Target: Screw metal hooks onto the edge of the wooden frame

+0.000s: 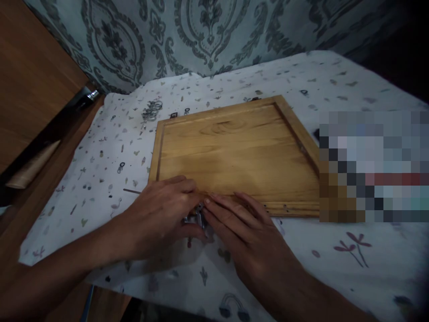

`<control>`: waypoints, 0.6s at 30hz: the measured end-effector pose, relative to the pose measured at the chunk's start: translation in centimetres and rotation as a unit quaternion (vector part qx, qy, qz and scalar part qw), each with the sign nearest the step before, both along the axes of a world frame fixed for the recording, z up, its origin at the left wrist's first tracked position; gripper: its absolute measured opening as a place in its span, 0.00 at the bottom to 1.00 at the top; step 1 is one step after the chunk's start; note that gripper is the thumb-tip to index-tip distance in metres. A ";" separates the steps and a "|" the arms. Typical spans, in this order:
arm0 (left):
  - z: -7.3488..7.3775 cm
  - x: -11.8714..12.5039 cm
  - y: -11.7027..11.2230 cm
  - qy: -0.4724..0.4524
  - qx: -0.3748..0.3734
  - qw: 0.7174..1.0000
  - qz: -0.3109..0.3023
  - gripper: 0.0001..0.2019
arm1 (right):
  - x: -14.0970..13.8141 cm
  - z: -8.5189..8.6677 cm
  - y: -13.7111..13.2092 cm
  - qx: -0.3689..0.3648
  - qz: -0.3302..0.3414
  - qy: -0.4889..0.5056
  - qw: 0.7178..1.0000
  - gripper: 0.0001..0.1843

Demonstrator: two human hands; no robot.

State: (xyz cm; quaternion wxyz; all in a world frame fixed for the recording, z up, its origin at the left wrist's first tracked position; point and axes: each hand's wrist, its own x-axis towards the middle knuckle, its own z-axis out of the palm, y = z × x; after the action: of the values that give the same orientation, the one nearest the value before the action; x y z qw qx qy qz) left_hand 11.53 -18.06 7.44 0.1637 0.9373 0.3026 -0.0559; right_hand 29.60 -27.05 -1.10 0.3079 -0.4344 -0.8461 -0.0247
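A wooden panel [217,152] with a raised frame lies on the cloth in front of me. At its near edge my left hand [164,210] is closed round a small shiny metal fitting [200,217], thumb below and fingers curled above; it looks like a hinge or latch, mostly hidden. A thin metal rod [132,191] sticks out to the left from behind the left hand; I cannot tell whether it is held. My right hand [243,223] lies with its fingers stretched over the panel's near edge, the index fingertip beside the metal fitting.
A patterned white cloth [100,179] covers the surface. Small metal pieces [152,109] lie in a heap at the back left. Dark metal fittings [173,115] show at the panel's far edge. A patterned curtain [201,36] hangs behind; the right side is partly pixelated.
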 end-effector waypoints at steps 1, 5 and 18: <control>0.0 0.0 0.0 0.001 0.002 1.000 -0.001 0.14 | -0.1 0.0 0.0 -0.002 -0.001 0.004 1.000 0.20; -0.1 0.0 0.1 -0.003 0.010 1.000 -0.004 0.14 | -0.2 -0.1 0.0 0.001 -0.012 0.001 1.000 0.18; -0.4 -0.3 0.1 -0.005 0.007 1.000 -0.005 0.16 | 0.2 -0.2 0.3 0.017 0.001 -0.037 0.999 0.18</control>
State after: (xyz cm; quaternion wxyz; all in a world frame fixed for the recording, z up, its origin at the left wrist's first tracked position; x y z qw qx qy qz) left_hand 11.26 -17.97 7.08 0.1588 0.9401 0.2976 -0.0495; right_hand 29.85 -26.79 -1.34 0.2837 -0.4266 -0.8570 -0.0548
